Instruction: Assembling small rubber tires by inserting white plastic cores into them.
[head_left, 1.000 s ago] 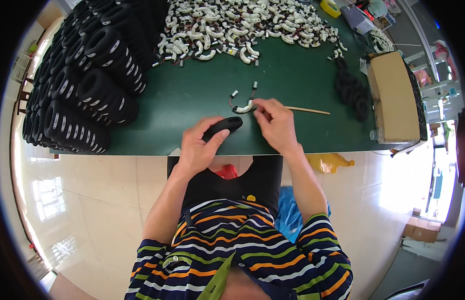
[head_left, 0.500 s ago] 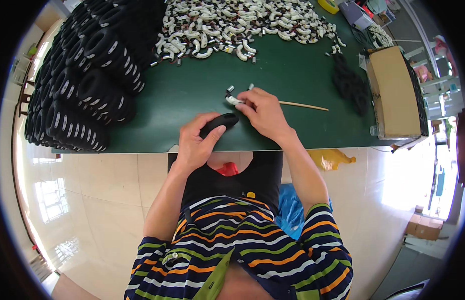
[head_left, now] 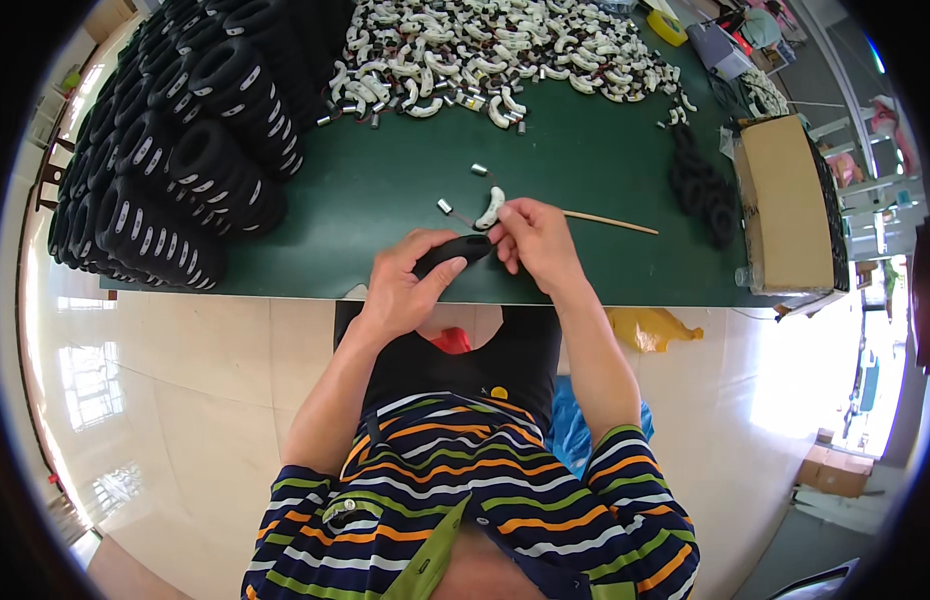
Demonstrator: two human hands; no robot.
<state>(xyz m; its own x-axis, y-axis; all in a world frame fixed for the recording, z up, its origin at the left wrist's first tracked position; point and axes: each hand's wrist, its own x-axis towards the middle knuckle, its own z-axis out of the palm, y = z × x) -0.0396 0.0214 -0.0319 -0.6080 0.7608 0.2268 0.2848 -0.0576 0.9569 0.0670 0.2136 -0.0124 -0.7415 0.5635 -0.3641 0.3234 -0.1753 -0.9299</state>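
My left hand (head_left: 410,280) is closed round a black, padded, rounded piece (head_left: 451,254), with the thumb along its near side. To the right of it, the bent fingers of my right hand (head_left: 535,242) pinch a small white curved piece (head_left: 493,207) near its lower end. Thin dark wires run from that piece to two small silver cylinders, one silver cylinder (head_left: 445,206) to its left and another silver cylinder (head_left: 479,169) beyond it. The right fingertips are close against the black piece's right end; whether they touch it is hard to tell.
A tall stack of black rings (head_left: 200,150) with white marks fills the left of the green table (head_left: 385,190). White curved pieces (head_left: 505,50) are heaped at the back. On the right lie a thin wooden stick (head_left: 613,221), black rings (head_left: 700,185) and a cardboard box (head_left: 785,200).
My right hand has come slightly nearer and turned, bringing the white curved piece from lying slanted to standing lengthwise. Its fingertips are now beside the black piece. My left hand keeps its hold.
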